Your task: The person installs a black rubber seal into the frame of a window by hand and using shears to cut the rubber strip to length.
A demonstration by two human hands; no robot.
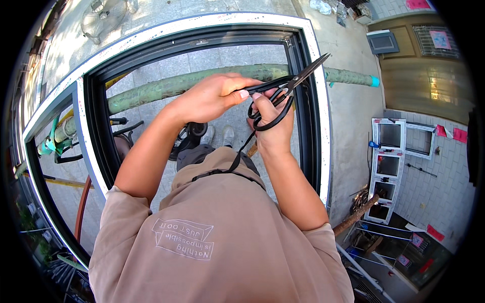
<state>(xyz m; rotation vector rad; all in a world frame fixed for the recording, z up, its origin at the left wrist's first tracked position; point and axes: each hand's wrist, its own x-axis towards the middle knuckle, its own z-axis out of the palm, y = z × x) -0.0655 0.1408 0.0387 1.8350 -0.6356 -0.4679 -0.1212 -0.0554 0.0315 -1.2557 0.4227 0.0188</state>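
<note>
My right hand (pixel 277 130) is closed round the looped black handles of a pair of scissors (pixel 306 73). The dark blades point up and to the right, over the right side of the window frame (pixel 317 126). Close beside it, my left hand (pixel 207 97) pinches a thin black strip (pixel 268 85) between thumb and fingers. The strip reaches toward the scissors' pivot; whether it lies between the blades I cannot tell. A narrow black band hangs below my right hand toward my waist. White patterned film covers the frame's outer face, and its inner profiles are black.
A green-wrapped pole (pixel 151 93) runs crosswise under the frame, with a second wrapped pole (pixel 63 134) at left. White framed panels (pixel 388 169) stand at right near a wooden log (pixel 356 214). A fan (pixel 103 17) is at the far left.
</note>
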